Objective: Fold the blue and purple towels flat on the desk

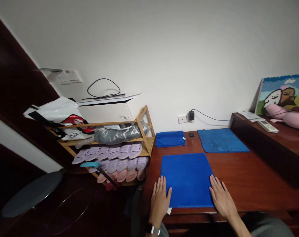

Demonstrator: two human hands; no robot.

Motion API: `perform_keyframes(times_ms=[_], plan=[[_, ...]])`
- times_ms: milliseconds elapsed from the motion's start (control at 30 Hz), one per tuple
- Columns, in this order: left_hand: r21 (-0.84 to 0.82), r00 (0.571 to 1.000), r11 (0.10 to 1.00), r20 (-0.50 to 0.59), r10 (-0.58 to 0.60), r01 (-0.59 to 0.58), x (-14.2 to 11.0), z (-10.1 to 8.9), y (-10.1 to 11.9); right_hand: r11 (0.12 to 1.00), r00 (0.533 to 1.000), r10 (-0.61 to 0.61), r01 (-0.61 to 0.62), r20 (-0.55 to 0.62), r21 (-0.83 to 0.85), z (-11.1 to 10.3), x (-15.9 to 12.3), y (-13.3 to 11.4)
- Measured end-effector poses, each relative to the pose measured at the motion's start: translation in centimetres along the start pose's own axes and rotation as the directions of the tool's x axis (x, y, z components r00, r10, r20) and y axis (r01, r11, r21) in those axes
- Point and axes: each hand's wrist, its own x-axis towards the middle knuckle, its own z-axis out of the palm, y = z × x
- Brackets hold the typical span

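A bright blue cloth [187, 181] lies spread flat on the reddish-brown wooden desk [238, 179], a small white tag showing at its near left corner. My left hand [161, 197] rests flat along the cloth's left edge, fingers stretched out. On the opposite side, my right hand [222, 196] lies flat at the right edge, its fingers extended and slightly apart. Farther back on the desk sits a folded blue cloth [170, 139]. To the right of that, a duller blue cloth [222, 140] is laid out flat, with dark marks on it.
Left of the desk stands a wooden rack [146, 144] with rows of lilac and pink slippers [114, 151]. A white box [107, 112] with a black cable tops it. A raised shelf at right holds a remote control [268, 126] and a pink plush toy [289, 118]. A round stool [33, 194] is at lower left.
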Motion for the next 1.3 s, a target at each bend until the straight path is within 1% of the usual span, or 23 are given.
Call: perform_keyframes(times_ms=[67,133,167,233,300,333,367,400,433,467,500,533,567,633,700,733,800,833,900,1067,1200,1300], plan=[[-0.001,1.0,1.0,-0.002,0.014,-0.014,0.4,-0.6,0.8,1.0,1.0,-0.002,0.002,-0.003,0.012,0.0,0.1,0.0],[-0.033,0.999,0.998,0.007,0.051,-0.051,1.3,-1.4,3.0,1.0,1.0,-0.011,0.011,-0.003,0.028,0.1,0.2,0.2],[-0.065,0.996,0.994,0.019,0.087,-0.085,1.9,-1.7,4.8,0.999,1.0,-0.017,0.017,-0.002,0.036,0.1,0.2,0.2],[-0.154,0.98,0.971,0.056,0.192,-0.182,3.1,-2.1,9.3,0.999,1.0,-0.024,0.024,0.001,0.046,0.2,0.2,0.4],[-0.246,0.947,0.928,0.088,0.31,-0.281,4.3,-2.1,14.1,0.999,1.0,-0.029,0.029,0.005,0.045,0.1,0.2,0.5],[-0.279,0.929,0.908,0.109,0.354,-0.313,4.8,-1.9,16.2,0.998,0.999,-0.035,0.035,0.008,0.043,0.1,0.2,0.5],[-0.306,0.915,0.892,0.128,0.384,-0.331,5.2,-1.7,17.9,0.998,0.999,-0.044,0.044,0.011,0.039,0.1,0.2,0.6],[-0.326,0.904,0.883,0.147,0.401,-0.338,5.4,-1.4,19.1,0.998,0.998,-0.054,0.054,0.016,0.033,0.0,0.2,0.6],[-0.338,0.9,0.88,0.162,0.404,-0.334,5.4,-1.1,19.7,0.998,0.998,-0.063,0.062,0.022,0.025,-0.1,0.2,0.6],[-0.34,0.903,0.884,0.171,0.394,-0.321,5.2,-0.9,19.8,0.998,0.997,-0.067,0.066,0.027,0.016,-0.1,0.3,0.5],[-0.334,0.912,0.893,0.172,0.373,-0.302,4.9,-0.7,19.2,0.998,0.998,-0.064,0.063,0.03,0.008,-0.1,0.3,0.5],[-0.317,0.925,0.907,0.167,0.342,-0.278,4.4,-0.4,18.1,0.998,0.998,-0.056,0.056,0.027,0.003,-0.1,0.3,0.4],[-0.289,0.942,0.926,0.158,0.298,-0.244,3.7,-0.3,16.5,0.999,0.999,-0.047,0.047,0.019,0.003,-0.1,0.3,0.4],[-0.209,0.975,0.966,0.128,0.181,-0.152,2.3,0.0,12.5,1.0,1.0,-0.024,0.024,-0.008,0.013,0.1,0.3,0.3],[-0.119,0.995,0.992,0.079,0.061,-0.051,0.7,0.2,8.1,1.0,0.999,-0.012,0.013,-0.033,0.026,0.3,0.3,0.2],[-0.083,0.998,0.996,0.052,0.022,-0.018,0.0,0.2,6.2,0.999,0.999,-0.01,0.012,-0.039,0.03,0.5,0.2,0.2],[-0.046,1.0,0.999,0.011,0.008,-0.007,-1.1,0.3,3.3,1.0,0.999,-0.009,0.01,-0.042,0.028,0.6,0.1,0.3],[-0.04,1.0,0.999,-0.003,0.018,-0.018,-1.6,0.3,2.5,1.0,0.999,-0.008,0.009,-0.038,0.023,0.7,0.0,0.3],[-0.037,0.999,0.999,-0.021,0.039,-0.039,-2.1,0.4,1.8,1.0,1.0,-0.001,0.001,-0.013,0.011,0.5,0.0,0.3],[-0.024,0.998,0.999,-0.051,0.036,-0.037,-2.1,0.6,2.4,0.998,0.995,0.067,-0.066,0.077,-0.011,-0.8,1.4,-0.7],[-0.037,0.999,0.999,-0.025,0.033,-0.034,-2.4,0.6,2.1,0.996,0.991,0.082,-0.077,0.109,-0.052,-1.6,2.9,-1.8],[-0.061,1.0,0.998,0.012,0.008,-0.007,-2.0,0.2,2.0,0.996,0.993,0.072,-0.067,0.092,-0.062,-1.2,3.2,-2.1]])
